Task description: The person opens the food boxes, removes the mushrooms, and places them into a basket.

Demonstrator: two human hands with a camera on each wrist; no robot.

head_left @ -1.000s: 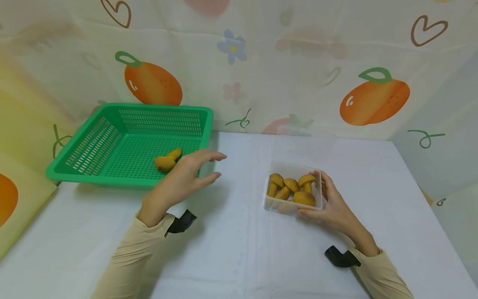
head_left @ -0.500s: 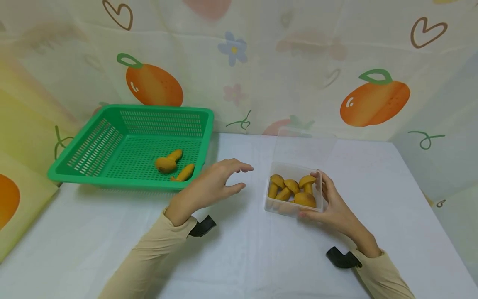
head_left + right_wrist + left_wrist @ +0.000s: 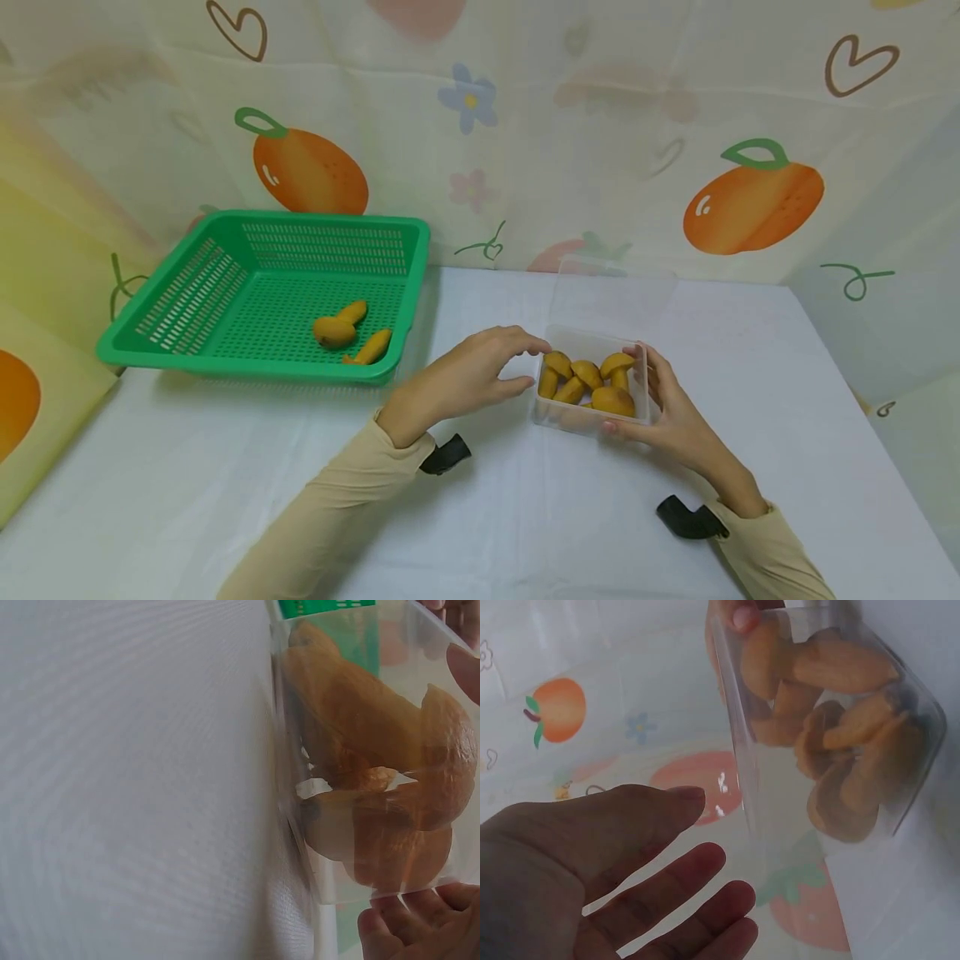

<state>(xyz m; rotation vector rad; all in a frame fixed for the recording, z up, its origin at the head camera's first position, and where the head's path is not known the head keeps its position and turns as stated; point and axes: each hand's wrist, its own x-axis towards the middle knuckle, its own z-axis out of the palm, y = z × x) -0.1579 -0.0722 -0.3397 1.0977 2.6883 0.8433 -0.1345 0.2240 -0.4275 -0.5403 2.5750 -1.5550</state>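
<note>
A clear plastic box (image 3: 566, 417) stands on the white table with several yellow-brown mushrooms (image 3: 612, 401) inside. My right hand (image 3: 678, 417) grips its right end, thumb at the front and fingers at the back. At the box's left end is my left hand (image 3: 476, 379), fingers and thumb spread apart, fingertips right at the rim. Nothing sits between the left fingers. Seen from the left wrist, the mushrooms (image 3: 855, 735) show through the box wall, with caps and stems piled together. The right wrist view shows fingers on two opposite sides of the box (image 3: 330, 889).
A green plastic basket (image 3: 202, 360) stands at the back left, holding a mushroom (image 3: 335, 331) and another mushroom (image 3: 372, 346) near its front right corner. Behind the box a clear lid (image 3: 611, 296) stands raised. A fruit-printed cloth (image 3: 525, 167) hangs along the table's back edge.
My left hand has moved right, from beside the basket to the box's left end, uncovering the mushroom in the basket's corner. The right hand and box have stayed put.
</note>
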